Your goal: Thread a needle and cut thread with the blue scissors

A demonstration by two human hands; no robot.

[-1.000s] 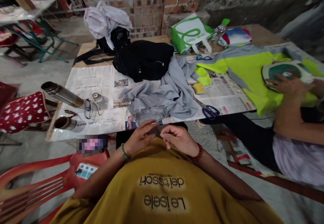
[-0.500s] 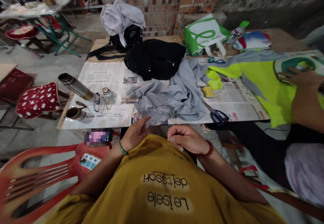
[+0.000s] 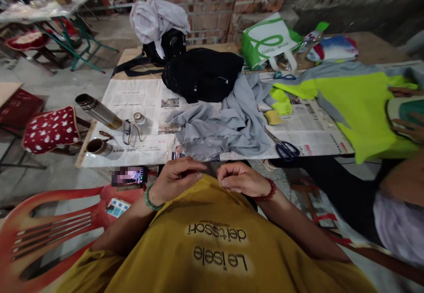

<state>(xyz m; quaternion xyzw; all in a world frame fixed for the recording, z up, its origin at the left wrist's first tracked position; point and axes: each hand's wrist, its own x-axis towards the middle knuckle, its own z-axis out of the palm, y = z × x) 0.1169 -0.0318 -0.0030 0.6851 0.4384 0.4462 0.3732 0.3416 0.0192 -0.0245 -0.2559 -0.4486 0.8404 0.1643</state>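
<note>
My left hand point(image 3: 177, 178), with a green bead bracelet, is at the table's front edge, fingers stretched out and thumb apart. No object shows in it. Close beside it, my right hand point(image 3: 243, 179) wears a red bead bracelet. Its thumb and fingers are pinched together; whatever they hold, if anything, is too small to make out. Just beyond both hands lies a crumpled grey cloth point(image 3: 212, 129) on newspaper. Dark-handled scissors point(image 3: 286, 150) lie to its right, near a yellow sponge-like piece point(image 3: 273, 117).
On the table's left stand a steel thermos point(image 3: 99, 111), a cup point(image 3: 98, 146) and glasses point(image 3: 131, 132). A black bag point(image 3: 202, 74) and a green-white bag point(image 3: 270, 41) are behind. At right, another person's hands hold an embroidery hoop point(image 3: 406, 112) over yellow-green cloth point(image 3: 361, 107). A red chair point(image 3: 53, 195) stands left.
My left hand has turned, its fingers now reaching right toward my right hand, which stays pinched. The other person's hoop has moved right and toward me.
</note>
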